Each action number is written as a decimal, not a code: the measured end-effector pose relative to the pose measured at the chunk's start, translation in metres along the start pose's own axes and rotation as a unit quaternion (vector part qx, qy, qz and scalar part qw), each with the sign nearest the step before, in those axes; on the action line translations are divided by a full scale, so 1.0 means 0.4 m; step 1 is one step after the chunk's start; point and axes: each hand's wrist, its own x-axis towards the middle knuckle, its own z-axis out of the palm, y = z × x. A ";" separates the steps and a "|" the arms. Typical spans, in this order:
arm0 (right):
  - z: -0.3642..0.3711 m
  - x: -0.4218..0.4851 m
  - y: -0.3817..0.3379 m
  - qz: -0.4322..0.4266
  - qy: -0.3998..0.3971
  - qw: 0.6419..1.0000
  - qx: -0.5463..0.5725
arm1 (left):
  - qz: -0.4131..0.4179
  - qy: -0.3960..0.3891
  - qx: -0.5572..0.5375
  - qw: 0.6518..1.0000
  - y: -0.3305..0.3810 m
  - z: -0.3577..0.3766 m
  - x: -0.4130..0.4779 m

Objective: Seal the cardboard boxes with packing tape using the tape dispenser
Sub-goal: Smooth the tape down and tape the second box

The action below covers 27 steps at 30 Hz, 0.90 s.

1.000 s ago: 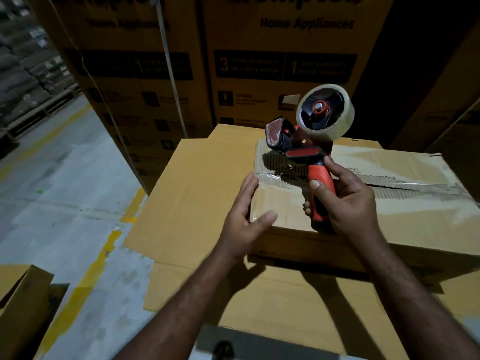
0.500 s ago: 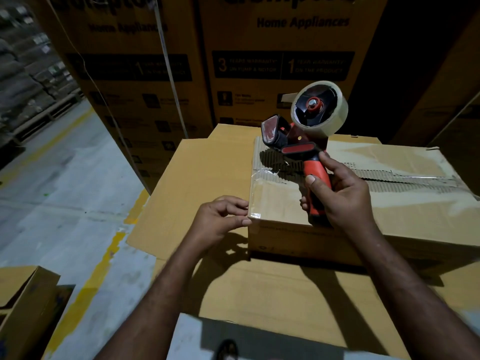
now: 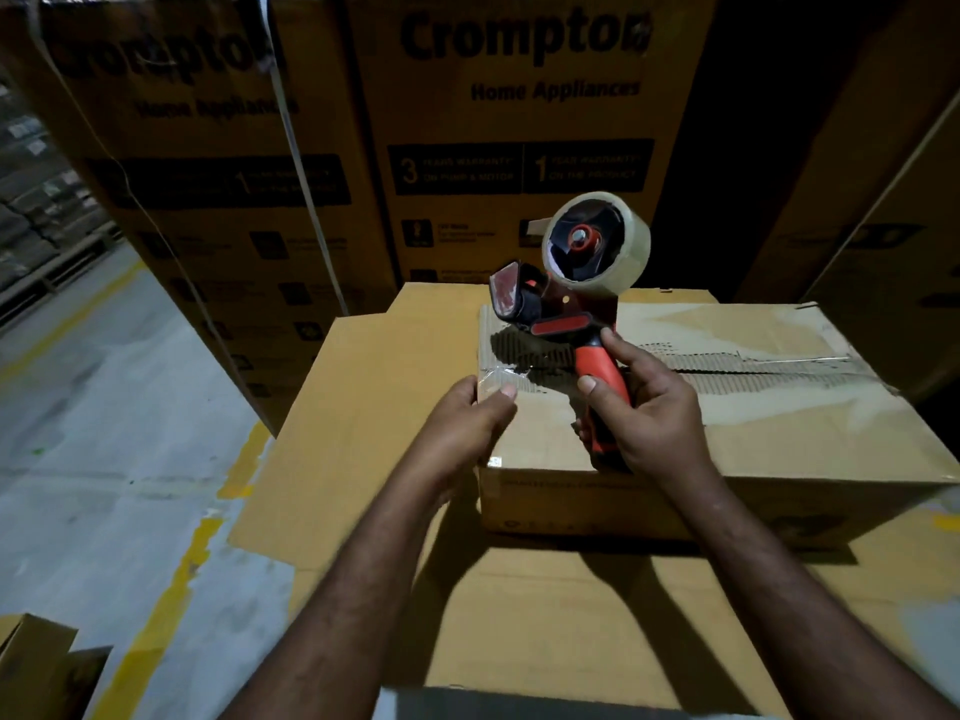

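Observation:
A small cardboard box [image 3: 779, 439] lies on flat cardboard sheets, its top seam running left to right with torn, corrugated edges. Shiny clear tape [image 3: 501, 374] covers the seam's left end. My right hand [image 3: 654, 423] grips the red handle of the tape dispenser [image 3: 563, 317], which stands tilted over the seam near the left end, its clear tape roll [image 3: 597, 246] uppermost. My left hand [image 3: 462, 423] holds the box's top left edge, the thumb pressing on the tape and the fingers curled down the side.
Flattened cardboard sheets [image 3: 363, 433] lie under the box. Tall printed cartons [image 3: 519, 148] stand close behind, with more at the right. Concrete floor with a yellow line [image 3: 171, 589] lies to the left. An open small box [image 3: 41, 662] sits at the lower left.
My left hand has come up from the box's left side to its top left edge, with the thumb now on the tape. The dispenser and right hand have hardly moved.

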 end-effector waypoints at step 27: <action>0.132 0.047 -0.032 -0.141 0.037 0.986 -0.076 | 0.072 0.143 -0.127 0.979 0.200 -0.121 0.056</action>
